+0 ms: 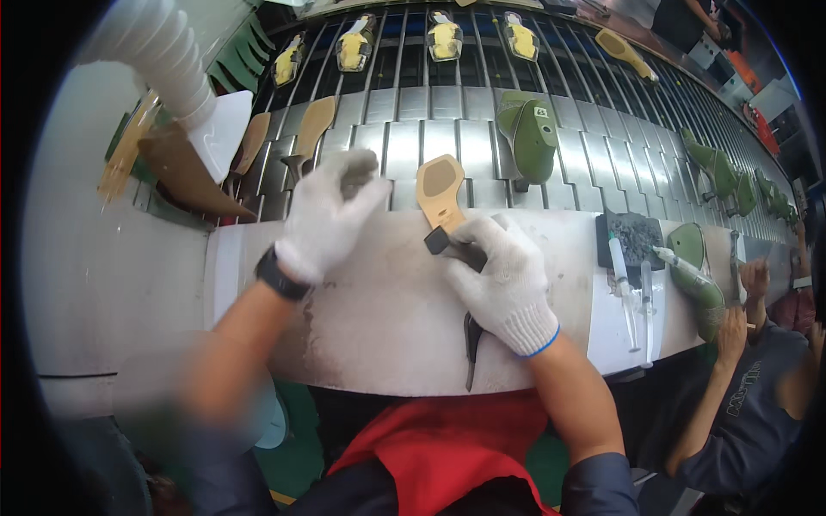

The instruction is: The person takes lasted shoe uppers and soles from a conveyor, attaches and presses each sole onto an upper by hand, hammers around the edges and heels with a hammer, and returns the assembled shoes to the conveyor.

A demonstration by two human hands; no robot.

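Note:
My right hand (508, 275), in a white knit glove, is closed round the heel end of a tan high-heeled shoe sole (444, 196). A darker oval patch marks its forefoot, and a black heel tip (437, 241) pokes out beside my fingers. The sole points away from me, over the bench's far edge. Raised at left, my gloved left hand (331, 215) has its thumb apart from the fingers and nothing in it. Just beyond it, another tan sole (315, 125) stands on the metal conveyor (400, 146). A dark-handled tool (471, 344) lies below my right wrist.
Green shoe lasts (533, 142) stand on the conveyor, with several yellow-topped pieces (445, 39) behind. Syringes (624, 292) lie right of me by a dark block (635, 236). A co-worker's hands (733, 334) work further right. A white duct (163, 69) hangs at left.

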